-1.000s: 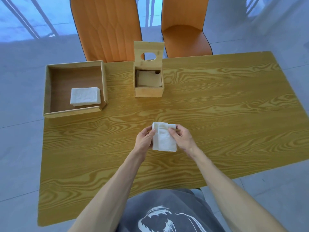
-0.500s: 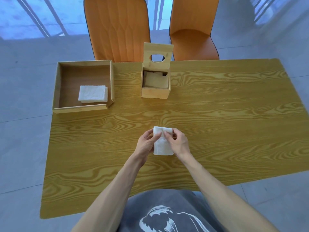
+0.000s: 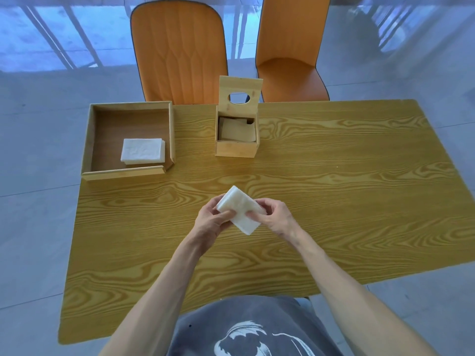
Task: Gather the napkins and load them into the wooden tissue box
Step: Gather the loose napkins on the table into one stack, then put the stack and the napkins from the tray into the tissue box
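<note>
A folded white napkin (image 3: 240, 210) is held above the table's middle, turned like a diamond. My left hand (image 3: 210, 222) grips its left side and my right hand (image 3: 275, 217) grips its right side. The wooden tissue box (image 3: 236, 149) stands beyond them with its holed lid (image 3: 240, 95) tipped up and open; napkins lie inside. To the left, a shallow wooden tray (image 3: 128, 173) holds a stack of white napkins (image 3: 142, 151).
The wooden table (image 3: 334, 188) stretches to the right of my hands. Two orange chairs (image 3: 180, 52) stand at the far edge behind the box and tray. Grey floor surrounds the table.
The napkin in both hands has been folded narrower and then turned from upright to a diamond angle. The camera view has shifted slightly.
</note>
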The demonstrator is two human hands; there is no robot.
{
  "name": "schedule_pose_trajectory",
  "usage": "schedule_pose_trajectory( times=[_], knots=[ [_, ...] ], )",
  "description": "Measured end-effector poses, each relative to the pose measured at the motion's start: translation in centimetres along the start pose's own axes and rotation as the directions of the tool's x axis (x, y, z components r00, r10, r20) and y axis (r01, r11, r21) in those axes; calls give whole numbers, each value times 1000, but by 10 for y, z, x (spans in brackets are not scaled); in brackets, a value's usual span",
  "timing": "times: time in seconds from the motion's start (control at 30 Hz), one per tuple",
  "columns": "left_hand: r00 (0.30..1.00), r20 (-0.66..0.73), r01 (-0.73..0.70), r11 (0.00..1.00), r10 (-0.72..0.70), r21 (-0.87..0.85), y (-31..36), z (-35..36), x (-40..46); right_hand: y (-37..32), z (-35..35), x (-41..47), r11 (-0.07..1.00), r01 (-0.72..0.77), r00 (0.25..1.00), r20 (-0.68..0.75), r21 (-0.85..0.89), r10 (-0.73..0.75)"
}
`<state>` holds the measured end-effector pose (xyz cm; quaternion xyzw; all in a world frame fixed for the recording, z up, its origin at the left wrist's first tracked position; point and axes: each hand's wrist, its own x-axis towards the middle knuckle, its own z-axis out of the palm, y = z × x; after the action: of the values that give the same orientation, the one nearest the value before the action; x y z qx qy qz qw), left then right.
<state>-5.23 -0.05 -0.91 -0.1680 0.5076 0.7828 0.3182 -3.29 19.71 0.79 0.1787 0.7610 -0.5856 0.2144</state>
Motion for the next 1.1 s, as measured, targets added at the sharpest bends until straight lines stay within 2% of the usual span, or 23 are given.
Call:
schedule_pose_trajectory(
  times=[0.07,0.2,0.3,0.37,0.53,0.7,0.93,1.1],
  knots=[
    [997,-18,-62,962,69,265,9,-5,-2,-6,-1,1,989,84,994,-63,-118,-92],
    [978,18,-170,743,208,647,21,-15,-3,-12,5,3,906,197,963,-97,-374,-250],
    [961,39,-193,560,275,806,18,-20,-3,-9,11,3,786,229,954,-30,-575,-299],
    [956,45,-192,507,289,840,13,-22,-4,-4,12,3,741,235,945,-29,-630,-324],
    [947,-13,-170,537,321,826,8,-24,-1,-1,11,4,743,202,930,-113,-638,-349],
    [949,-4,-163,505,314,847,10,-26,2,-1,8,5,742,203,936,-97,-639,-339],
    [961,-18,-171,644,276,745,30,-25,10,-13,-3,17,832,158,966,-91,-531,-241],
    [950,32,-221,599,310,769,77,-11,34,-49,-19,45,857,204,951,-111,-473,-288]
  ],
)
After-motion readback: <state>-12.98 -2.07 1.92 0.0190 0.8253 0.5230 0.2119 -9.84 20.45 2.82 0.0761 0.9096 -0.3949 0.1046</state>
